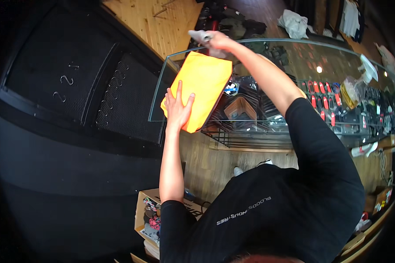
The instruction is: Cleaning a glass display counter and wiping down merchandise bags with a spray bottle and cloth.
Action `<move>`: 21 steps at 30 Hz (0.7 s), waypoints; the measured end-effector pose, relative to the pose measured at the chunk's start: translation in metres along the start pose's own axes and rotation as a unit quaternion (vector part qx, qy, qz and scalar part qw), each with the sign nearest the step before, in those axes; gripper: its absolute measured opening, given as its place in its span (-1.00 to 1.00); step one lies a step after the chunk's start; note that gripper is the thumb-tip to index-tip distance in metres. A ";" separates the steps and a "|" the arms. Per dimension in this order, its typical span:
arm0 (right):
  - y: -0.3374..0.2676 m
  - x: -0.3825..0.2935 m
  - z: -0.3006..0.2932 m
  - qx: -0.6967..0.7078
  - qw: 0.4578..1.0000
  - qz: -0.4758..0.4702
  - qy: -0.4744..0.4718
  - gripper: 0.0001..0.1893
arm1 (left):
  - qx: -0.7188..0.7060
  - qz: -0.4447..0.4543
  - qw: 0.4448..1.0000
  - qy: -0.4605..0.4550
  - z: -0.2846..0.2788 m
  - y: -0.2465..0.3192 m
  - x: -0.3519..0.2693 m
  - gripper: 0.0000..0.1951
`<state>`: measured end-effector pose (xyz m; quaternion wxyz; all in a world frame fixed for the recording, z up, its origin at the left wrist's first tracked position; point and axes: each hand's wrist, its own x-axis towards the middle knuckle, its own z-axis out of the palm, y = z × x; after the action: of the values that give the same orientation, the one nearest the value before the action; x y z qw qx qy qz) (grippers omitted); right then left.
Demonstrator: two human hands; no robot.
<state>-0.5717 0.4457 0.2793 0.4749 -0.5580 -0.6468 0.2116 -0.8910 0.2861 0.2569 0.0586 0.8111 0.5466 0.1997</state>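
Observation:
My left hand (177, 110) rests flat on a bright yellow-orange folded cloth item (200, 85), its fingers spread apart. The cloth item lies at the left end of a glass display counter (270, 42), with its near corner reaching past the front edge. Beyond the item's far edge, my right hand (221, 41) is closed around a grey object (201, 36). That object is blurred and shows a round opening, so I cannot tell exactly what it is.
Under the glass are hangers (240, 110) and several red-and-black packaged items (322, 87). A white tool (369, 69) and a clear plastic bag (350, 90) are at the right. Black panels with S-hooks (65, 80) stand at left. Near my left elbow sits an open cardboard box (140, 210).

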 end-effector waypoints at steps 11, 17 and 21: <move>-0.045 -0.076 -0.072 -0.146 0.956 0.101 -0.234 -0.64 | -0.015 -0.021 1.000 -0.001 -0.004 0.011 -0.005 -0.18; -0.053 -0.112 -0.146 0.123 0.989 0.065 0.046 -0.72 | 0.037 0.193 0.980 -0.030 -0.027 0.052 -0.067 -0.10; -0.053 -0.127 -0.182 0.433 0.897 -0.022 0.084 -0.87 | 0.060 0.208 0.976 0.019 -0.039 0.048 -0.077 -0.16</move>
<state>-0.4539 0.2665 0.3572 0.7269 -0.2982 -0.4609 0.4127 -0.8898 0.1926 0.2874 -0.0436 0.9053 0.3775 0.1895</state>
